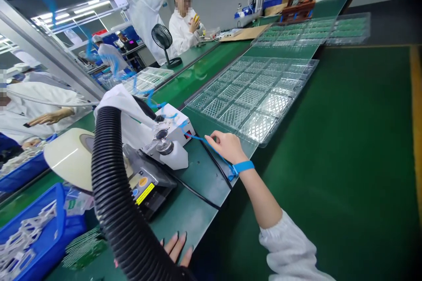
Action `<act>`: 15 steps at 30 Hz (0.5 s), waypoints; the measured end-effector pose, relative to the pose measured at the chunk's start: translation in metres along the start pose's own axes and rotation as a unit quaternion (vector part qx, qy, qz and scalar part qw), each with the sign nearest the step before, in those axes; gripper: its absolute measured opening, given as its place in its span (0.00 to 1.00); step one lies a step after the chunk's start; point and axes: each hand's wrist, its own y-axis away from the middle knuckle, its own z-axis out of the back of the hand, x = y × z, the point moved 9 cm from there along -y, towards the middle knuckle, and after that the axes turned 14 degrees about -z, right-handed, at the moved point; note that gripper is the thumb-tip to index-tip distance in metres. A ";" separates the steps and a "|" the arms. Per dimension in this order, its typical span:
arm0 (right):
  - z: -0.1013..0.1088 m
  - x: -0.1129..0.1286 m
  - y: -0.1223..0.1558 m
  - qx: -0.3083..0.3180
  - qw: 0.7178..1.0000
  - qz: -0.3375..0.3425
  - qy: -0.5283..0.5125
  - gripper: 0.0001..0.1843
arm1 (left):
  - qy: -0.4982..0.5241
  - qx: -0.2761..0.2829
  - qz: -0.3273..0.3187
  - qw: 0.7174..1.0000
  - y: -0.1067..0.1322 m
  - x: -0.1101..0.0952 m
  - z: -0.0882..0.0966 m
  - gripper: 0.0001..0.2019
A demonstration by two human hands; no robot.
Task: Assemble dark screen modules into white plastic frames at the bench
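My right hand [227,145] reaches forward over the green bench, its fingers curled at the near edge of a clear plastic blister tray [253,92]. A blue wrist strap [243,167] circles that wrist, and its blue coiled cord [201,138] runs past the fingers toward a small white machine [165,138]. Whether the fingers pinch the cord or the tray I cannot make out. My left hand [176,248] lies low at the bench edge, fingers stretched flat, mostly hidden behind a black ribbed hose [112,193].
More clear trays [296,35] lie farther along the green belt [346,140]. Blue bins [36,232] of white parts sit at the lower left, beside a roll of tape [67,156]. A small black fan [163,39] and people in white coats are across the line.
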 end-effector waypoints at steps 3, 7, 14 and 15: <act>0.001 0.000 0.000 -0.004 1.000 0.000 -0.012 0.19 | -0.031 0.015 -0.004 0.999 0.000 0.001 -0.003 0.23; 0.000 -0.001 -0.001 -0.015 0.999 0.004 -0.039 0.19 | -0.058 0.017 -0.031 0.998 0.003 -0.006 -0.006 0.21; 0.032 0.019 0.019 -0.076 0.988 0.054 -0.127 0.22 | -0.032 -0.061 0.022 0.997 -0.002 -0.006 0.018 0.18; 0.040 0.030 0.028 -0.078 0.984 0.075 -0.144 0.23 | -0.038 -0.078 0.026 0.996 -0.005 -0.005 0.025 0.17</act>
